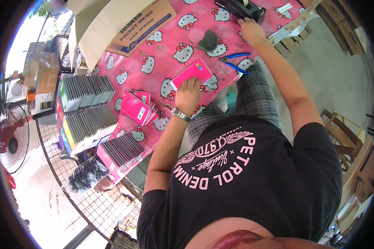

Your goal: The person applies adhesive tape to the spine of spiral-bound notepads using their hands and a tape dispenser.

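A pink pocket notebook lies on the table in front of me, tilted, its front cover up. My left hand, with a metal watch on its wrist, holds the notebook's near edge, fingers curled over the cover. At the far right my right hand reaches to a black tape dispenser, fingertips together at its near edge. Whatever is between those fingertips is too small to make out. Blue-handled cutters lie right of the notebook. Left of my left hand sits a loose pile of pink notebooks.
Several stacks of spiral notebooks line the table's left side. An open cardboard box stands at the far left, and a dark curved piece lies mid-table. A fan is beyond the wire rack; cartons stand at right.
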Motion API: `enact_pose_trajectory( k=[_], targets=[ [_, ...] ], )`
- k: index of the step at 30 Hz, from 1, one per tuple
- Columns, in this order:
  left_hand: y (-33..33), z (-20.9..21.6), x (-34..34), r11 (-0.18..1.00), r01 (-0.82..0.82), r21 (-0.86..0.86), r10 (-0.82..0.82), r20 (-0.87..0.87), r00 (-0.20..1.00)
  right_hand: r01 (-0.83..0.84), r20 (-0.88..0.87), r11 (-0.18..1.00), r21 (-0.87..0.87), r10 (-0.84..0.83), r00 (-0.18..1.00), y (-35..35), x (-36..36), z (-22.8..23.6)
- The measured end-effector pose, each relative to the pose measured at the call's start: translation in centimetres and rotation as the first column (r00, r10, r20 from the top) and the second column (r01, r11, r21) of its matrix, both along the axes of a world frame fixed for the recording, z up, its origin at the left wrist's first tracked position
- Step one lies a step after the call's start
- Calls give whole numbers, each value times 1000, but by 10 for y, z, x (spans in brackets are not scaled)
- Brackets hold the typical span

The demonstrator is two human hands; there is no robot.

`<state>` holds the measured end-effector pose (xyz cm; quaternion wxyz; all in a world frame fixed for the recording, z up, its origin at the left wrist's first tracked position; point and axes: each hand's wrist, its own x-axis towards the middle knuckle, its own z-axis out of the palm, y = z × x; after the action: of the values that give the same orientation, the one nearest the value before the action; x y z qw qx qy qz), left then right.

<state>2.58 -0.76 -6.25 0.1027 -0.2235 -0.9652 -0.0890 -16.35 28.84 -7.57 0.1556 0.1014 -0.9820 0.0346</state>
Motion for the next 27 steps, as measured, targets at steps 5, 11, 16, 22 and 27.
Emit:
enact_pose_trajectory(
  k=[5, 11, 16, 22, 27],
  targets=[
    [-17, 17, -10, 978, 89, 190, -123, 174, 977, -61, 8, 998, -26, 62, 998, 14, -3, -1],
    [-23, 32, -19, 991, -95, 97, 93, 26, 995, -32, 52, 858, -513, 68, 996, -29, 42, 25],
    [-3, 21, -24, 976, -212, 59, 217, -112, 970, -116, 158, 471, -875, 504, 849, -113, 145, -9],
    [-2, 14, -9, 965, -228, 131, 250, -193, 949, 57, 265, 322, -945, 653, 709, -127, 169, 32],
    [-13, 14, -2, 974, -154, 165, 181, -167, 969, -276, 134, 491, -826, 648, 750, -103, 129, 26]
  ],
)
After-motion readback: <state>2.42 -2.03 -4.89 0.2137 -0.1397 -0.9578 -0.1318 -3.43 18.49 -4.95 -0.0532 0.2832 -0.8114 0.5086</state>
